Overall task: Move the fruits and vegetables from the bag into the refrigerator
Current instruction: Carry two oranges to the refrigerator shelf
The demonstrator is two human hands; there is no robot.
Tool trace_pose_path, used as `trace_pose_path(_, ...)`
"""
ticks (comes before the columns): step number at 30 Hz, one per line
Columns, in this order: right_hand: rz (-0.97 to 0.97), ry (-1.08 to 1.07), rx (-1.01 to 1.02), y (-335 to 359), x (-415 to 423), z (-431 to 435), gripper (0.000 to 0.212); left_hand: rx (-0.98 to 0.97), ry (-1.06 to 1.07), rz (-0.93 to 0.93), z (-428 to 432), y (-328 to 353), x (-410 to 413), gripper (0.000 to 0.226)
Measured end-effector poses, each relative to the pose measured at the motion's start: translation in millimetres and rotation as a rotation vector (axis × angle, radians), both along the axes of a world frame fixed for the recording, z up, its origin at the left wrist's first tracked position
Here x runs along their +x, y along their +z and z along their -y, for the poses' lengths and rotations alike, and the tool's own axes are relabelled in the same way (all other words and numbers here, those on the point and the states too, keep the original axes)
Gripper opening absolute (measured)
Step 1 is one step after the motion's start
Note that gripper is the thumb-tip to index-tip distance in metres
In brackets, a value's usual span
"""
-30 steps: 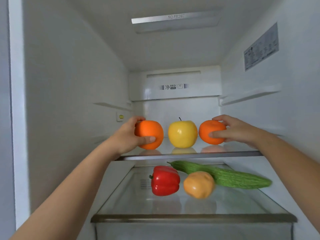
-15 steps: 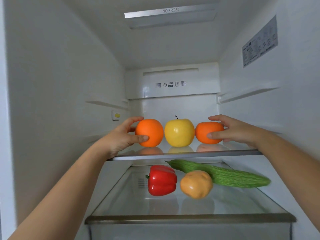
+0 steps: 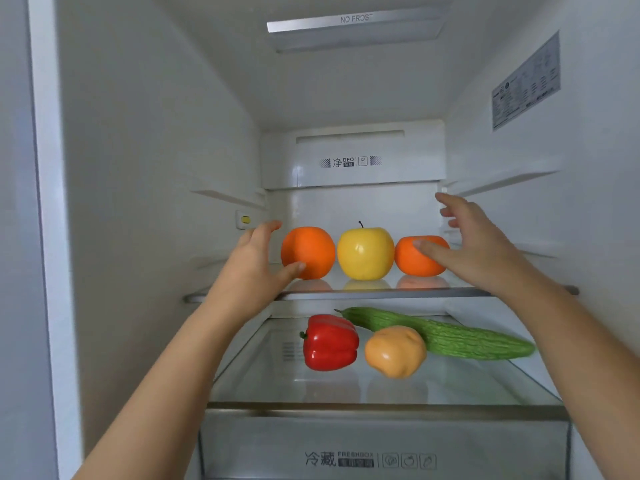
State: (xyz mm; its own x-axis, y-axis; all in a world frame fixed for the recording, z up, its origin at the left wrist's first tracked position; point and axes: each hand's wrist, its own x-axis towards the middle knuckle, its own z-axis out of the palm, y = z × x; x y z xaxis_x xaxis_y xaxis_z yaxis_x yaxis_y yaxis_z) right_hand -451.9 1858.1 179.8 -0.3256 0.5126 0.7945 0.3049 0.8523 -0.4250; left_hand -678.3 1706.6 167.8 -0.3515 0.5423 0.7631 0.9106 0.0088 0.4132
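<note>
Above and between the left hand (image 3: 252,268) and the right hand (image 3: 474,244), the back panel (image 3: 349,162) read "净 DEO". Higher up, the ceiling light strip (image 3: 353,20) carried "NO FROS". Below the hands, the drawer front (image 3: 339,459) bore "冷藏 FRESHBOX" beside three icons. The print on the wall sticker (image 3: 526,81) above the right hand was too small to read.

1. The left hand (image 3: 252,268) has loosened its grip on the left orange (image 3: 311,247); its fingers now stand straight beside the fruit, and only the thumb tip lies against the front.
2. The right hand (image 3: 474,247) has opened off the right orange (image 3: 415,263); its fingers have lifted and spread above it, the thumb still across its front.
3. The view has dipped; the drawer front (image 3: 381,441) now shows below the lower shelf.
</note>
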Motion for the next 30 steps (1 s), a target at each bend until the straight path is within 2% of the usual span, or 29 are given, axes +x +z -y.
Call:
trace_pose_path(3,-0.087,-0.016,0.163,-12.0,-11.5,37.3,0.053,0.112,0.058,-0.109,17.8,-19.6,19.1,0.054)
trace_pose_path(7,-0.095,0.027,0.290,-39.0,-30.7,82.9,0.032,0.104,0.142,-0.264,39.4,-41.6,33.8,0.040)
trace_pose_path(14,0.013,0.068,0.376,-92.8,-60.6,136.2,0.038,0.137,0.321,-0.358,104.5,-81.3,52.4,0.037)
trace_pose_path(18,0.027,0.224,0.389,-116.7,-79.3,168.9,0.034,0.111,0.528,-0.479,142.6,-108.0,57.1,0.028)
trace_pose_path(30,0.056,0.707,0.414,-173.0,-134.1,289.0,0.041,-0.066,0.962,-0.351,284.1,-167.3,58.6,0.027)
